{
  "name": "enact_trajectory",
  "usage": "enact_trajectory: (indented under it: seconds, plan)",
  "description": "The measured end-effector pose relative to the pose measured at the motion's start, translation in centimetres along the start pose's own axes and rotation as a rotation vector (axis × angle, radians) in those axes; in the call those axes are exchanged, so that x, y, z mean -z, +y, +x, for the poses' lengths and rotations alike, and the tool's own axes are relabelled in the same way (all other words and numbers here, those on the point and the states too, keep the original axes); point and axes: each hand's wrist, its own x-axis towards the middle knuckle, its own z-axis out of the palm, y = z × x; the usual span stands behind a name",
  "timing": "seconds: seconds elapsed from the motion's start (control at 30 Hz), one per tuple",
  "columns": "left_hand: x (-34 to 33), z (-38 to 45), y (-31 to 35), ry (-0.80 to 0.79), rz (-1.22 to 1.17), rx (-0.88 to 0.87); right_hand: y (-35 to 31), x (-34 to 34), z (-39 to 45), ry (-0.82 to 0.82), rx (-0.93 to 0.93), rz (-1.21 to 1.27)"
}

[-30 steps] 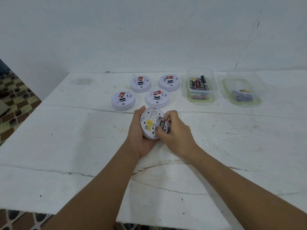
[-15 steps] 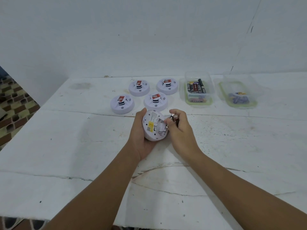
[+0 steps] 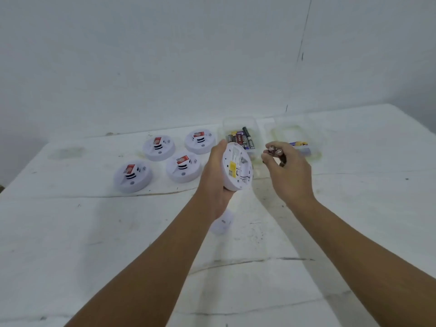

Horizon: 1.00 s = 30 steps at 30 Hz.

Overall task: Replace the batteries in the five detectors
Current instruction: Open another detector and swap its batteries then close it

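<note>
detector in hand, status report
Left hand grips detector, back up. Right hand pinches two batteries, clear of it. Four detectors wait on table. Nothing in the way.

Both forearms are bare, no sleeves, watch or rings visible.

Both bare forearms reach forward from the bottom edge, converging toward the middle. The left hand (image 3: 215,171) is raised, thumb up top and fingers wrapped behind, its grip closed round a detector (image 3: 237,169) tilted on edge. The right hand (image 3: 289,171) hangs just beside it, apart, fingers curled inward, its grip pinching two batteries (image 3: 275,151) at the fingertips.
</note>
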Motion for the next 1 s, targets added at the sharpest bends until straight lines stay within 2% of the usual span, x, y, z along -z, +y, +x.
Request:
enact_trajectory:
  seconds: [0.17,0.43,0.63,1.0]
  plan:
    - [-2.9,2.0,-0.2,-0.043,-0.006,-0.001,1.0,3.0,4.2,0.044,0.089,-0.133]
    - [-4.2,3.9,-0.8,-0.025,-0.012,0.000,3.8,4.1,9.8,-0.118,0.005,-0.556]
    - [-4.4,5.0,-0.5,-0.029,-0.062,0.005,3.7,3.7,9.7,-0.227,-0.017,-0.590]
    - [-4.2,4.9,-0.5,0.003,-0.109,0.016,4.7,3.3,10.7,-0.275,0.062,-0.571]
